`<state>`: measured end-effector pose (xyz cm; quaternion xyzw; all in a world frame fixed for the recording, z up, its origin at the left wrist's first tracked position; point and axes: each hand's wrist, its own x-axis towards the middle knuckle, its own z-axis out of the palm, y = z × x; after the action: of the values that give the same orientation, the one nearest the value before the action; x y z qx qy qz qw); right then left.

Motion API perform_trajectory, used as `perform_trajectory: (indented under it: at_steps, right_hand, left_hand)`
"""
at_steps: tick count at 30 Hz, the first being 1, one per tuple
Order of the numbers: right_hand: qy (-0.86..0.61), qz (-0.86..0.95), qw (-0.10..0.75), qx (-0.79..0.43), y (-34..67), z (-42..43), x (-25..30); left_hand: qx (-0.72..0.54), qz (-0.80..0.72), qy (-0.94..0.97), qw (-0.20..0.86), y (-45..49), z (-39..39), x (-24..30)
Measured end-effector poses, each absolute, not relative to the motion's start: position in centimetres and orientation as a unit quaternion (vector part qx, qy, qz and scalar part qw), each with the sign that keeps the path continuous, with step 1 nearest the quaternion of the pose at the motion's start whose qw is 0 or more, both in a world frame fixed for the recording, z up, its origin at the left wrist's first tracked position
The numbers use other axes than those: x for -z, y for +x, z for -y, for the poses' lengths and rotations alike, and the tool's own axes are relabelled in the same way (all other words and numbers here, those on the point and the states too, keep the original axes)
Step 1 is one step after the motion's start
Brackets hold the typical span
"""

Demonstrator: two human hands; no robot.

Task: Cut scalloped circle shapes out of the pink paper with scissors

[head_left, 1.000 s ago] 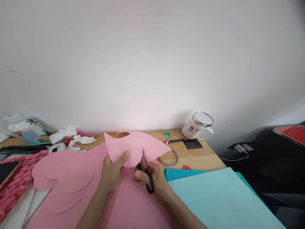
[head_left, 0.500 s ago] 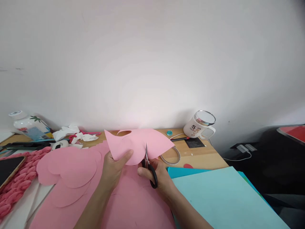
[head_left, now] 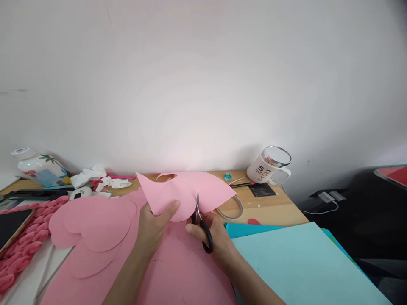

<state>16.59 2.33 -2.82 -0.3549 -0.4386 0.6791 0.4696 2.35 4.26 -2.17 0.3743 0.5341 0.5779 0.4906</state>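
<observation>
1. Pale, smooth wall [head_left: 203, 84] is filling the upper frame; below it, a light wood-grained table [head_left: 276, 212] is crossing the lower half.
2. Raised at the lower centre, a pink sheet [head_left: 178, 197] is spreading above the two hands; the left hand [head_left: 154, 226] is pinching its near edge, thumb on top; the right hand [head_left: 214, 235] is gripping black-handled scissors [head_left: 207, 237], whose blades are pointing up the frame and sitting in a cut at the sheet's lower edge.
3. For a clean curve, the left hand would probably do best by turning the paper gently into the blades, with the scissors held steady; short, unhurried snips should suit, keeping fingertips clear.
4. The sheet is looking thin, matte and fairly stiff; it is showing a rounded lobe beside the left thumb, pointed corners at either side and an oval opening near its top.
5. Flat, rounded pink cut-outs [head_left: 106, 224] are overlapping at lower left; chunky pink yarn [head_left: 36, 239] is lying at far left; smooth pale-blue sheets [head_left: 295, 262] are covering the lower right; a glossy white mug [head_left: 262, 171] is standing by the wall, right of centre.
</observation>
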Motion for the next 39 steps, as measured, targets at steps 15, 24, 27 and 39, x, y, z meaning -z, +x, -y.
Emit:
perform_trajectory:
  at_steps: [15,24,27,39]
  right_hand:
    - [-0.379,0.410,0.478,-0.678,16.10,-2.31,2.81]
    - [-0.403,0.399,0.476,-0.672,16.07,-2.27,3.08]
    - [-0.406,0.395,0.473,-0.674,16.01,-2.30,3.26]
    - [-0.431,0.378,0.471,-0.671,15.96,-2.33,2.61]
  left_hand:
    - [-0.579,-0.520,0.377,0.503,2.24,-4.48,2.22]
    - [-0.580,-0.516,0.378,0.504,2.12,-4.47,2.34]
    - [-0.577,-0.521,0.377,0.504,2.13,-4.45,2.27]
    - [-0.570,-0.537,0.386,0.488,2.01,-4.36,1.95]
